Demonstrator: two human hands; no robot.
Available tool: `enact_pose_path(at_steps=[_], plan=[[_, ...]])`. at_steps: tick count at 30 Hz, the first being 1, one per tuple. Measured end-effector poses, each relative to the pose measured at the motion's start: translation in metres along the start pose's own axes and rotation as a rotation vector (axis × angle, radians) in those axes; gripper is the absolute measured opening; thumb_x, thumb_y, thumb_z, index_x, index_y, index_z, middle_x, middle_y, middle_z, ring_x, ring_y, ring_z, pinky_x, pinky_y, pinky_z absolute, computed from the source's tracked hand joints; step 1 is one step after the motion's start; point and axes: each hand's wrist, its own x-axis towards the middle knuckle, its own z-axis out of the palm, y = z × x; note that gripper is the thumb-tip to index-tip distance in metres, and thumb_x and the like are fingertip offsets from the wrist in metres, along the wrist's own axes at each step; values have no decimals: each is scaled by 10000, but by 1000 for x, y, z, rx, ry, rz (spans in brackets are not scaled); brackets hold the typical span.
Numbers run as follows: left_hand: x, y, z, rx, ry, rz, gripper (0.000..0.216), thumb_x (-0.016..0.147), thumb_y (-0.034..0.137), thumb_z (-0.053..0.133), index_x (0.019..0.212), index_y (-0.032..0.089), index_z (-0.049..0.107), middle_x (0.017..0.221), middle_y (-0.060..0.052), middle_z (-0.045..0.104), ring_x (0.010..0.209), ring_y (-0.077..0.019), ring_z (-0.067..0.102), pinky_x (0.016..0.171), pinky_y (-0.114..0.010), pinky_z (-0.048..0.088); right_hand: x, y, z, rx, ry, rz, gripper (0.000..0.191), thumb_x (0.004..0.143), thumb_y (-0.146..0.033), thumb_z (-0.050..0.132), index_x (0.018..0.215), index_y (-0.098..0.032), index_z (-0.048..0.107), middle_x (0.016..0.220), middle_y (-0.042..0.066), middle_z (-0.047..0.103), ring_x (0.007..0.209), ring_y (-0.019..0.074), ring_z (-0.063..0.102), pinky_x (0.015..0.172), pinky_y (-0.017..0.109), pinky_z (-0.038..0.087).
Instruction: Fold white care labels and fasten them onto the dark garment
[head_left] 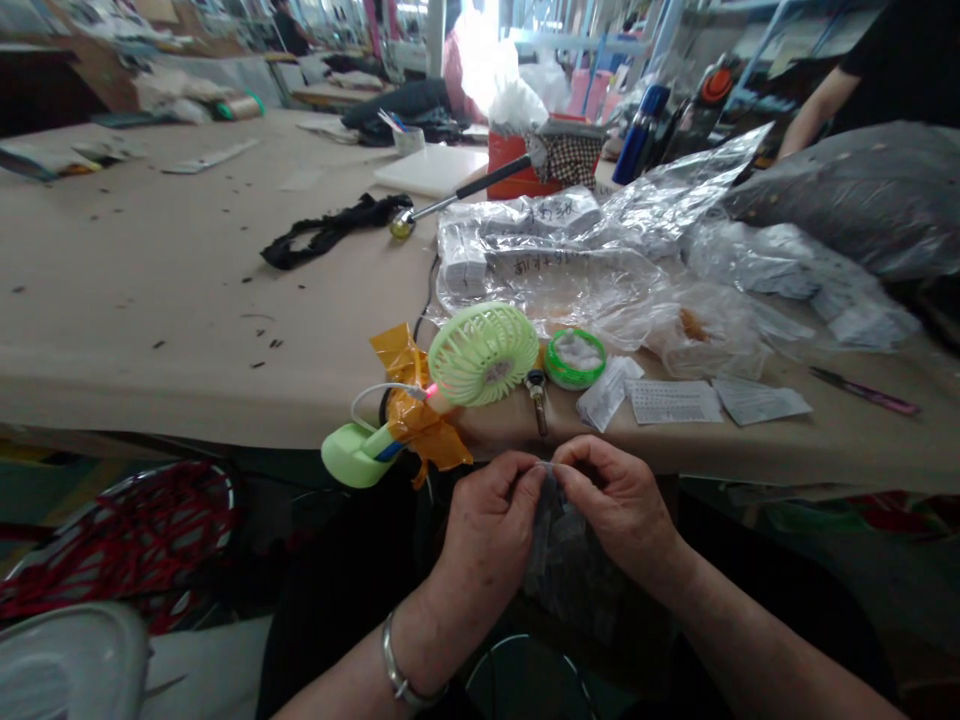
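Observation:
My left hand [484,525] and my right hand [626,510] meet just in front of the table edge. Thumbs and forefingers of both pinch the top of a thin, see-through plastic bag [553,525], which hangs down between the palms. Its lower part is dim, and I cannot make out what whitish bits show there. Just beyond my fingertips, a small dark-capped glass vial [538,402] lies at the table edge. A round green tub [575,358] with white stuff inside stands behind it. Printed white labels [675,401] lie to its right.
A light-green fan [484,355] is fixed with brown tape [424,430] at the table edge. Clear plastic packs [555,270] lie behind it. Pink-handled tweezers [862,390] are at right, a black cloth strip [330,232] at left. A person's arm [817,110] shows back right.

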Motion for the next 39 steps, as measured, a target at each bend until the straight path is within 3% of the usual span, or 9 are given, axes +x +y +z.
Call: enact_pose_path(at_steps=[10, 34, 39], plan=[[7, 0, -2, 95, 56, 117, 149, 834, 178, 545, 763, 157, 674, 623, 33, 649, 560, -75, 564, 543, -154, 410, 6, -2, 0, -107, 53, -160, 95, 833, -196, 536, 756, -173, 586, 658, -30, 562, 615, 88, 509, 604, 192, 406], [15, -3, -1, 107, 98, 174, 150, 824, 154, 549, 743, 166, 674, 614, 39, 649, 563, -74, 568, 539, -142, 418, 12, -1, 2, -97, 94, -170, 119, 852, -200, 536, 746, -175, 586, 643, -34, 560, 602, 90, 519, 583, 192, 413], [7, -6, -3, 97, 56, 147, 172, 834, 207, 538, 734, 177, 676, 591, 32, 651, 541, -95, 586, 527, -161, 450, 0, -1, -10, -149, 56, -256, 96, 852, -214, 580, 939, -187, 613, 782, -9, 663, 708, 109, 617, 672, 199, 478]])
